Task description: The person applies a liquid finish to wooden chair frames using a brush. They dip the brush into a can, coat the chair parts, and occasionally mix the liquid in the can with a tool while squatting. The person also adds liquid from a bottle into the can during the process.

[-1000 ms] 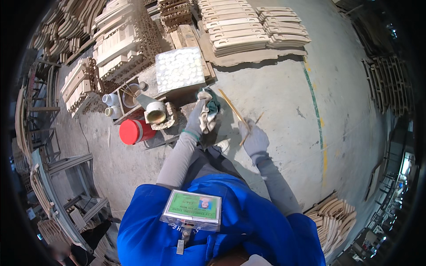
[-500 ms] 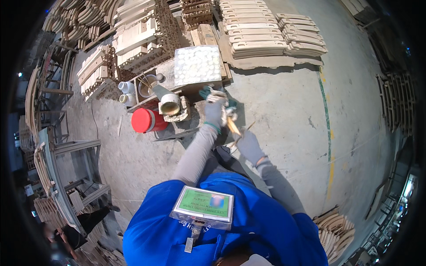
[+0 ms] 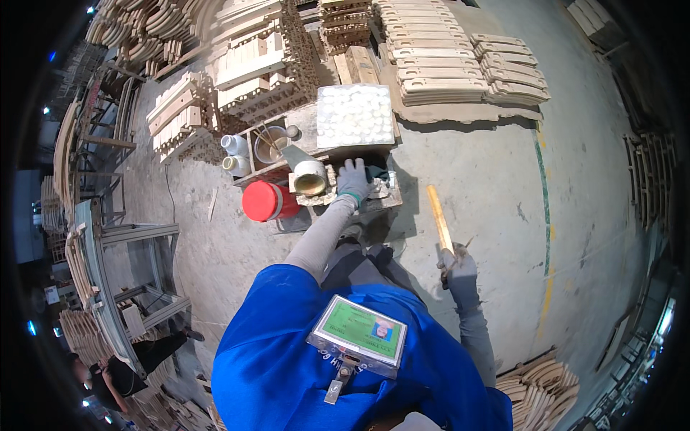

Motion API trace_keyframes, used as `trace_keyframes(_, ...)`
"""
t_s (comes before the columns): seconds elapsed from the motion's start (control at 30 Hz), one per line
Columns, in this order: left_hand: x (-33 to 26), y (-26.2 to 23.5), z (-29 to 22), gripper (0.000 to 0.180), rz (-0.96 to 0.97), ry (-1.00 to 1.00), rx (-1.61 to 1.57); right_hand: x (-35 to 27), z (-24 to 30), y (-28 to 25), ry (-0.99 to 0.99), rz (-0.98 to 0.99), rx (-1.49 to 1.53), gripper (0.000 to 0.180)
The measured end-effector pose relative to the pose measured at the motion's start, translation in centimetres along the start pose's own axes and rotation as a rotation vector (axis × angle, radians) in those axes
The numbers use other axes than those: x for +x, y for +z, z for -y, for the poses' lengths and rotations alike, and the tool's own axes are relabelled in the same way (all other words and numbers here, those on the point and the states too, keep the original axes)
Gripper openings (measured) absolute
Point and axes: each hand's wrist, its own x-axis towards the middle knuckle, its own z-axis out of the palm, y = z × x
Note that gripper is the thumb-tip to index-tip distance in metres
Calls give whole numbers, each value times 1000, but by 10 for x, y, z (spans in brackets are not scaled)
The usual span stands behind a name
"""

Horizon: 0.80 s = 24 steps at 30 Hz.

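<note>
My right hand (image 3: 460,269), in a grey glove, is closed around the lower end of a long yellowish wooden stick (image 3: 438,215), which points up and away over the floor. Something thin and dark also shows at that grip, too small to name. My left hand (image 3: 353,179), gloved in grey with a green cuff, rests over the low bench (image 3: 316,129) with its fingers spread. Close by on its right lies a crumpled whitish rag (image 3: 379,190), with dark cloth behind it. To its left a round pot (image 3: 310,177) with yellowish contents stands tilted.
A red bucket (image 3: 264,201), white jars (image 3: 234,145) and a tub with sticks (image 3: 270,144) stand at the bench's left. A board of white round pieces (image 3: 355,115) lies behind. Stacked wooden parts (image 3: 438,68) sit farther back; a metal frame (image 3: 108,287) and a person (image 3: 118,373) are left.
My hands have parted. The left has let go of the rag around the stick and moved onto the bench, where the rag lies. The right has carried the stick rightward and nearer to me.
</note>
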Motion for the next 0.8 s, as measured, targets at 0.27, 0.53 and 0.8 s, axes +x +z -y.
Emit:
trace_keyframes(0.27, -69, -104, -29, 36, 744, -39, -1532, -9, 42, 52, -66, -54, 196, 21)
trace_keyframes(0.53, -70, -176, 1, 24, 958, -289, -2429, -42, 98, 110, -468, -65, 650, 51)
trace_keyframes(0.8, -73, -219, 32, 37, 323, 837, -723, -48, 98, 138, -732, -445, 559, 27)
